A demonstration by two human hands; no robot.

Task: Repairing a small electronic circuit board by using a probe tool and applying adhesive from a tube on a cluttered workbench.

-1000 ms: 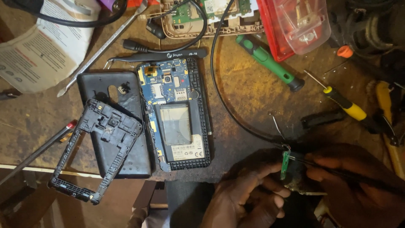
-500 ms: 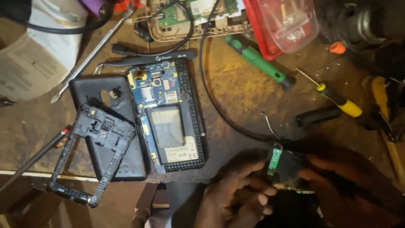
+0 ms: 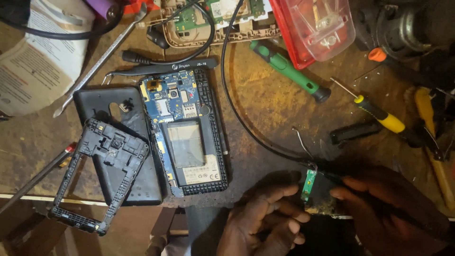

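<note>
head view, looking straight down on a cluttered wooden counter (image 3: 265,104). both hands work at its near edge. the left hand (image 3: 265,220) has its fingers (image 3: 277,194) curled and pressed close together beside a small green circuit strip (image 3: 308,184), steadying it at its lower end; whether they truly pinch it i cannot tell. the right hand (image 3: 384,208) has its fingers closed around a dark pen-like tool (image 3: 332,173) on a black cable (image 3: 237,109), its tip at the top of the strip.

the strip looks very light, thin and stiff but easily snapped, with exposed parts, so it is best held by its bare long edges or the lower end, away from the tool tip.

well to the left lie an opened phone body with its blue board (image 3: 182,130), a black back cover (image 3: 109,123) and a loose black inner frame (image 3: 102,178) lying partly over the cover. further back sit a green screwdriver (image 3: 284,68), a yellow-handled screwdriver (image 3: 377,111), black tweezers (image 3: 161,68) and a red plastic box with a clear lid (image 3: 315,26).
</note>
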